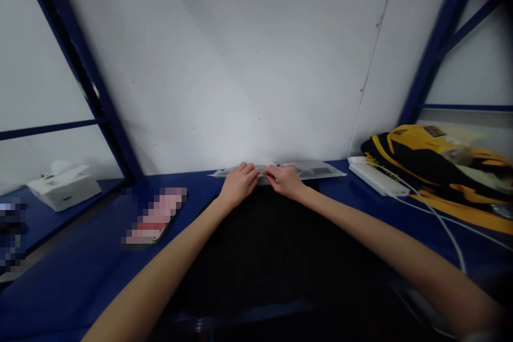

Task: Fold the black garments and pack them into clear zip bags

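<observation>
At the far edge of the blue surface, against the white wall, lie flat translucent plastic bags (316, 170) with something dark inside. My left hand (240, 184) and my right hand (284, 180) meet over them, almost touching. Both hands are closed, thumbs and fingers pinched together on the plastic at the near edge. The exact spot between the fingertips is small and partly covered by the fingers. Below my hands and between my forearms spreads a large black thing (280, 256), too dark to make out.
A pixelated phone (160, 216) lies left on the blue bunk surface (88, 262). Farther left stands a tissue pack (64, 187). To the right are a white power bank (377, 177) with cables and a yellow-and-black bag (436, 165). Blue metal posts (88, 75) frame the wall.
</observation>
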Demonstrator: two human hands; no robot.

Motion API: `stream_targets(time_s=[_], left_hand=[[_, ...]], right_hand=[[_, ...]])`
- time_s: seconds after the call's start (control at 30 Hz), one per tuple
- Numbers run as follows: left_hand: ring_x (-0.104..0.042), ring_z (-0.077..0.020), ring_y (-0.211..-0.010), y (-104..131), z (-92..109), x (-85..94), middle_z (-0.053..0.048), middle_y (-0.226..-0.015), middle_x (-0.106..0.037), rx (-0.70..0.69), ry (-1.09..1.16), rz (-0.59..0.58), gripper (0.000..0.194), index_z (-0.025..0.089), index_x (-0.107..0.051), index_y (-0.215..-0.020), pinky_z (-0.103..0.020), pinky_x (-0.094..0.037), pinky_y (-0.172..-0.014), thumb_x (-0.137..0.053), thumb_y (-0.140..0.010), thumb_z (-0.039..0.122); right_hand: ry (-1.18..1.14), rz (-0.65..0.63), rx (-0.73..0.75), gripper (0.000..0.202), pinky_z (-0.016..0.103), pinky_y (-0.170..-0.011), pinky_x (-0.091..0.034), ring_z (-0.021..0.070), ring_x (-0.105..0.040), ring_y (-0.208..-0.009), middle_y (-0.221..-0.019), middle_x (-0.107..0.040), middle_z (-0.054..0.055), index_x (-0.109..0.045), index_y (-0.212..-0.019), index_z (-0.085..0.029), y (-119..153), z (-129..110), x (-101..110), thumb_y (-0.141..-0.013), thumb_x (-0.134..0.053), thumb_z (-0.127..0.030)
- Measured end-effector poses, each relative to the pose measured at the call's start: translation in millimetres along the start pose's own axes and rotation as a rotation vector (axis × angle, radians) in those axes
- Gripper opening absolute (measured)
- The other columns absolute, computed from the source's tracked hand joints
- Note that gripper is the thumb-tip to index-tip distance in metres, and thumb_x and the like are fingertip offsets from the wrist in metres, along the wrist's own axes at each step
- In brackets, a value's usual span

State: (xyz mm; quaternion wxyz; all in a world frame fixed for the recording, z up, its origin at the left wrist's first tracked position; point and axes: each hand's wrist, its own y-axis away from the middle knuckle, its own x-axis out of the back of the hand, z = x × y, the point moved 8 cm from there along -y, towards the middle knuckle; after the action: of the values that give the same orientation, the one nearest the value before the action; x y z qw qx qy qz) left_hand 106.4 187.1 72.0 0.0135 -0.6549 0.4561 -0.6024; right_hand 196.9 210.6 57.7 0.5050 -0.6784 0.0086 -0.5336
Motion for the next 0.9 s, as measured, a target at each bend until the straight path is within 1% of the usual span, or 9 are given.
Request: stream_targets(time_s=[0.13,0.37,0.57,0.73,0.9], left_hand=[[-0.047,-0.0181,-0.087,-3,-3,3.9,-0.005,-0.089,-0.054,-0.018,-0.08,-0.005,0.024,0.019,-0.054,-0.088,-0.029,-0.038,-0.071,-0.031,-0.09,0.026],[-0.047,-0.0173,-0.085,-4,-17,6.9,-0.004,-0.087,-0.054,-0.001,-0.098,-0.002,0.025,0.02,-0.053,-0.088,-0.028,-0.037,-0.071,-0.03,-0.091,0.026],[-0.047,-0.0164,-0.083,-3,-25,3.9,-0.004,-0.086,-0.054,-0.023,-0.098,0.02,0.022,0.019,-0.053,-0.087,-0.027,-0.037,-0.069,-0.032,-0.09,0.025],[-0.048,-0.016,-0.083,0,-22,-3.0,-0.004,-0.088,-0.053,-0.048,-0.094,0.01,0.02,0.018,-0.052,-0.087,-0.026,-0.038,-0.069,-0.034,-0.09,0.025],[-0.049,-0.0172,-0.083,1,-11,-3.4,-0.005,-0.086,-0.053,-0.099,-0.122,0.02,0.022,0.017,-0.051,-0.088,-0.028,-0.039,-0.069,-0.031,-0.091,0.026]], right_hand=[[0.019,0.025,0.011,0.022,0.025,-0.064,-0.033,0.0141,-0.055,-0.065,-0.077,-0.064,0.003,-0.057,-0.086,-0.019,-2,1,4,-0.087,-0.036,-0.026],[0.031,0.081,-0.019,0.02,0.024,-0.068,-0.033,0.0132,-0.054,-0.066,-0.08,-0.063,0.003,-0.055,-0.085,-0.018,-4,7,14,-0.087,-0.035,-0.022],[0.034,0.114,-0.022,0.019,0.024,-0.063,-0.032,0.0129,-0.053,-0.062,-0.076,-0.063,0.002,-0.055,-0.083,-0.018,-4,12,16,-0.087,-0.037,-0.023],[0.064,0.051,0.095,0.016,0.024,-0.06,-0.029,0.0132,-0.053,-0.065,-0.079,-0.063,0.002,-0.054,-0.089,-0.018,0,6,7,-0.087,-0.041,-0.027],[0.154,-0.011,0.089,0.022,0.025,-0.056,-0.025,0.0123,-0.05,-0.059,-0.073,-0.062,0.002,-0.055,-0.084,-0.018,1,5,1,-0.089,-0.036,-0.028]])
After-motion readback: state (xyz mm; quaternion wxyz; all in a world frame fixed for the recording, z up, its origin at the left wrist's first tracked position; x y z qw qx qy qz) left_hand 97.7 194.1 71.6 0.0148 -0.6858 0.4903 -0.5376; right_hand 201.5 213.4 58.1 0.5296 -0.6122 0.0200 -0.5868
